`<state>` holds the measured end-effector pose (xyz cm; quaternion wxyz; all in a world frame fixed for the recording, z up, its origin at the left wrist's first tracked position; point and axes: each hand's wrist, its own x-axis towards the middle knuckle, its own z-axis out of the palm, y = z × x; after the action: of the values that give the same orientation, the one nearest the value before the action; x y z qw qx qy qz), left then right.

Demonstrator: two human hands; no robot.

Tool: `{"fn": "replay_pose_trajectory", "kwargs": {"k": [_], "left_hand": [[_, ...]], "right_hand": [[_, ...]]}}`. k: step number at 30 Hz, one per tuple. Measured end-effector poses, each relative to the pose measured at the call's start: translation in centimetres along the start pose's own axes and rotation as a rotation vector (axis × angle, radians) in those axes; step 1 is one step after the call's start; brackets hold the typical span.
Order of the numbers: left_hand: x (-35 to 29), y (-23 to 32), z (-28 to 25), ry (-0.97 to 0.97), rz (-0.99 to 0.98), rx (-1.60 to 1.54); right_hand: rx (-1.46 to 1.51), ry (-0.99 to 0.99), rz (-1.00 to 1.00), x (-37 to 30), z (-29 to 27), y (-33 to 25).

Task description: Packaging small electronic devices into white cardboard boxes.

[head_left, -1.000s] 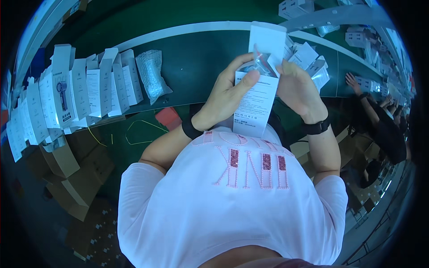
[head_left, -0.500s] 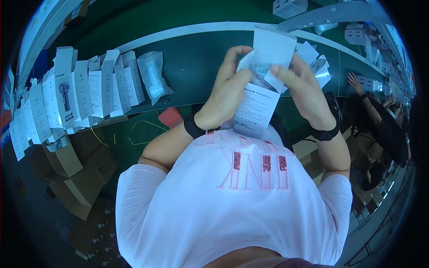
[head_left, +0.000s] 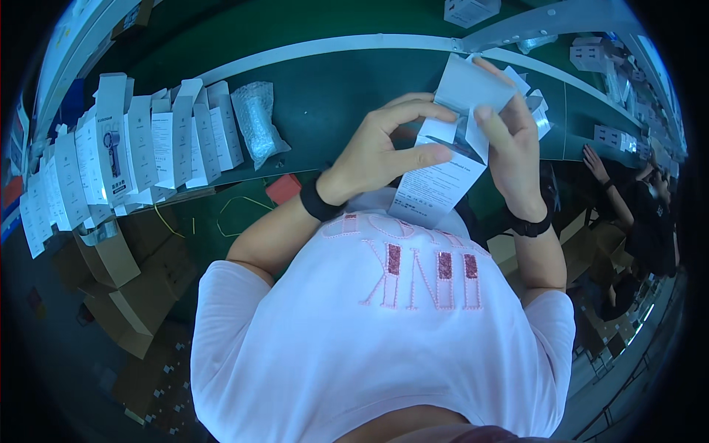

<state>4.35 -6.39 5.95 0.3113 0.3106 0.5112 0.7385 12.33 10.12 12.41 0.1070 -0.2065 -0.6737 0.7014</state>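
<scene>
Between my hands is a white printed carton [head_left: 439,188], tilted in front of my chest, with its top flaps standing up. My left hand [head_left: 380,151] grips its upper left side, thumb across the printed face and fingers behind. At the upper right, my right hand [head_left: 515,151] is closed on the raised flaps, its thumb on a side flap and its fingers behind the wide top flap [head_left: 473,85]. What lies inside the carton is hidden from this angle. Both wrists wear black bands.
Open white cartons [head_left: 170,140] stand in a row along the green bench on the left. A bubble-wrapped item [head_left: 258,122] lies beside them. Brown cardboard boxes [head_left: 133,310] sit on the floor below. Farther right, another person's hand [head_left: 594,164] rests at the bench edge.
The carton has tilted to the right. My left thumb has moved onto its printed face, and my right fingers have gone up behind the top flap, which now leans over.
</scene>
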Motion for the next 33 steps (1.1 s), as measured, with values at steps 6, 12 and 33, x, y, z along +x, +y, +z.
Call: {"fn": "replay_pose_trajectory", "kwargs": {"k": [6,12,33], "left_hand": [[0.1,-1.2,0.3,-0.008,-0.115,-0.095],[1.3,-1.4,0.7,-0.010,-0.148,-0.200],[6.4,-4.6,6.2,-0.142,-0.230,-0.214]], "right_hand": [[-0.184,-0.175,0.004,-1.4,-0.9,0.0],[-0.510,-0.387,-0.172,0.2,-3.7,-1.6],[-0.663,-0.260,-0.276,-0.1,-11.1,-1.4]]}}
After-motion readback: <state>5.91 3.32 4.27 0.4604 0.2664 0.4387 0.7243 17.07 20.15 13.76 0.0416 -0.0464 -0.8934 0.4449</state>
